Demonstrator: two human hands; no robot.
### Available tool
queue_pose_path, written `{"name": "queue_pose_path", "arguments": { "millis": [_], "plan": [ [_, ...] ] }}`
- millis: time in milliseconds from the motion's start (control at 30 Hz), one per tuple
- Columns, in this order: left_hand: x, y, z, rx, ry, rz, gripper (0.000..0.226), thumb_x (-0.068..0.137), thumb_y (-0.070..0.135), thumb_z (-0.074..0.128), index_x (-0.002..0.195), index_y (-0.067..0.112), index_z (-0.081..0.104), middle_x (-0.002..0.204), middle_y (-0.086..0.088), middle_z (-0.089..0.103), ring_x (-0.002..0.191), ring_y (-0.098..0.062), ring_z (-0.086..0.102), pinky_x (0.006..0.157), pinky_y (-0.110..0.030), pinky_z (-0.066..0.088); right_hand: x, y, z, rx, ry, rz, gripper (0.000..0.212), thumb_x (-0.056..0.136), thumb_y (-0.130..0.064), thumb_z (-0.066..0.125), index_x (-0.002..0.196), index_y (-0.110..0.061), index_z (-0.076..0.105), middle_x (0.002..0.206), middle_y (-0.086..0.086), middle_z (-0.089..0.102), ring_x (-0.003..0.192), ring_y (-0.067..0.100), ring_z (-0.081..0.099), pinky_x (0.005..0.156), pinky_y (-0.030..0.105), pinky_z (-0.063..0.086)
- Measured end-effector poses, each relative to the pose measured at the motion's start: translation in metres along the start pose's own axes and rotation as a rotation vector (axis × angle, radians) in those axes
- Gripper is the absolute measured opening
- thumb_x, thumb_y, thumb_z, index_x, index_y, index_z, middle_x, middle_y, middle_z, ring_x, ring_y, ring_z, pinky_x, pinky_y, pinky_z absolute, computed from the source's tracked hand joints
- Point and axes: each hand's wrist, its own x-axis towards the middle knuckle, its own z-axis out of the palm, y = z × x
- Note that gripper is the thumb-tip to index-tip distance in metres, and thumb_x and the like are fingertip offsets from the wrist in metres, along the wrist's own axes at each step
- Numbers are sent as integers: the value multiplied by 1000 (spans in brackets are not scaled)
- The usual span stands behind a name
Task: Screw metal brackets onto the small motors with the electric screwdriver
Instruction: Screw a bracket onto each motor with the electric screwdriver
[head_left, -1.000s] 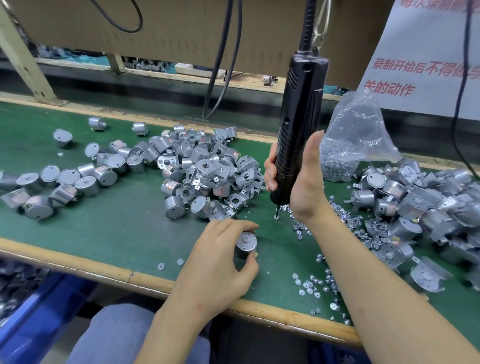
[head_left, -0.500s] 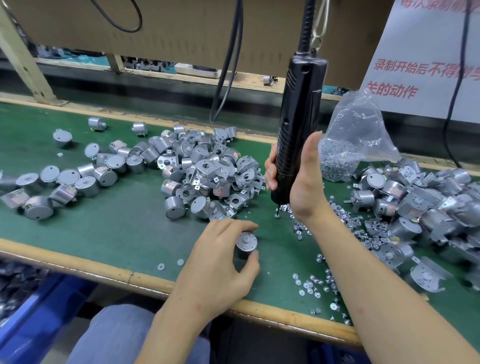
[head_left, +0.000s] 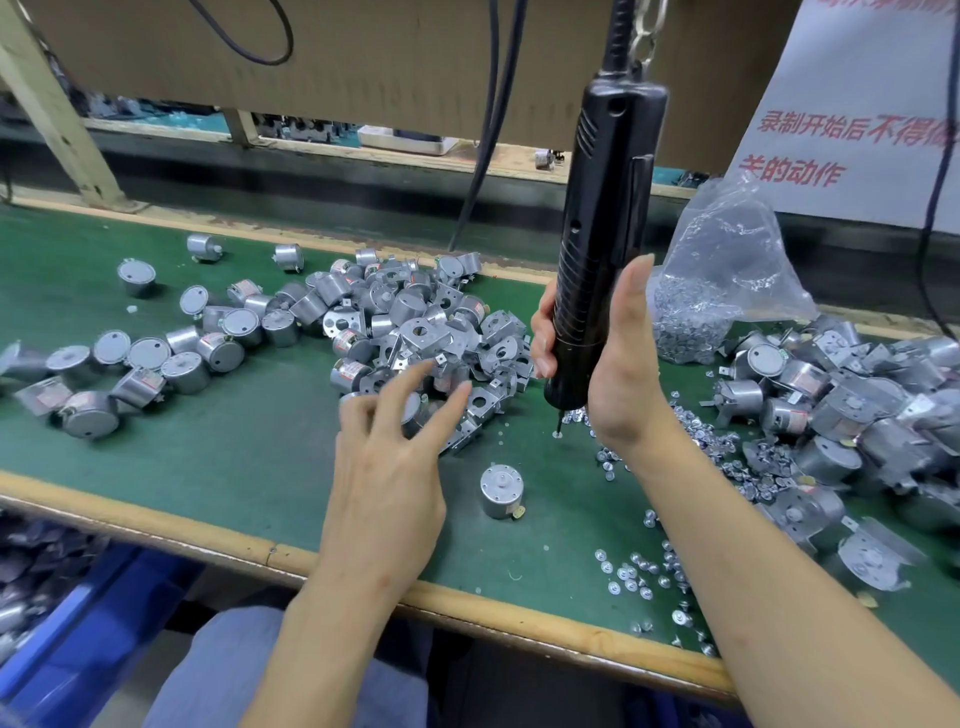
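Observation:
A small silver motor (head_left: 501, 491) stands alone and upright on the green mat (head_left: 249, 457), shaft end up. My left hand (head_left: 387, 478) hovers just left of it with fingers spread toward the central pile of brackets and motors (head_left: 431, 338), holding nothing. My right hand (head_left: 608, 364) grips the black electric screwdriver (head_left: 597, 249), which hangs upright from a chain and cord. Its bit tip touches a screw on the mat at the edge of the loose screws (head_left: 639, 569).
Bare motors (head_left: 156, 358) lie scattered at the left. Assembled motors with brackets (head_left: 852, 415) are heaped at the right. A clear bag of screws (head_left: 722, 291) stands behind my right hand. The wooden table edge (head_left: 260, 551) runs near me, blue bins (head_left: 78, 649) below.
My left hand has let go of the single motor and moved up and left toward the bracket pile. The motor stays standing. The screwdriver and right hand have barely moved.

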Motion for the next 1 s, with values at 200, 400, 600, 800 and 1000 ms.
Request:
{"name": "queue_pose_path", "arguments": {
  "millis": [200, 400, 600, 800, 1000],
  "plan": [
    [2, -7, -2, -19, 34, 46, 42, 81, -7, 70, 117, 13, 73, 116, 4, 69, 91, -29, 47, 80, -41, 50, -1, -1, 1, 3, 5, -1, 72, 71, -91, 45, 77, -22, 63, 63, 3, 54, 49, 20, 45, 54, 32, 38],
    [1, -12, -16, -81, 26, 5, 26, 79, 0, 76, 101, 14, 77, 89, 1, 67, 81, -26, 57, 78, -23, 41, -1, -3, 0, -8, 18, -8, 74, 71, -91, 45, 78, -20, 62, 64, 3, 55, 49, 20, 46, 55, 33, 39],
    [0, -13, -37, -88, -134, -95, 29, 77, 0, 74, 98, 20, 78, 85, 4, 64, 67, -20, 62, 71, -39, 55, -1, -3, 2, -10, 16, -8, 74, 71, -92, 46, 77, -20, 63, 64, 2, 55, 49, 20, 46, 54, 33, 38],
    [0, -12, -51, 40, -297, -221, 21, 80, 22, 72, 96, 35, 74, 84, 10, 59, 80, -22, 59, 69, -32, 47, -1, -3, 2, -20, 12, -8, 74, 70, -93, 46, 77, -21, 63, 64, 2, 56, 49, 20, 47, 54, 33, 38],
    [-1, -3, -48, -97, -69, -241, 9, 78, 28, 75, 71, 29, 69, 60, 17, 59, 64, -12, 60, 60, -30, 47, -2, -3, 2, -19, 14, -9, 72, 71, -91, 45, 76, -21, 63, 64, 3, 55, 49, 20, 47, 54, 32, 38]
  ]
}}
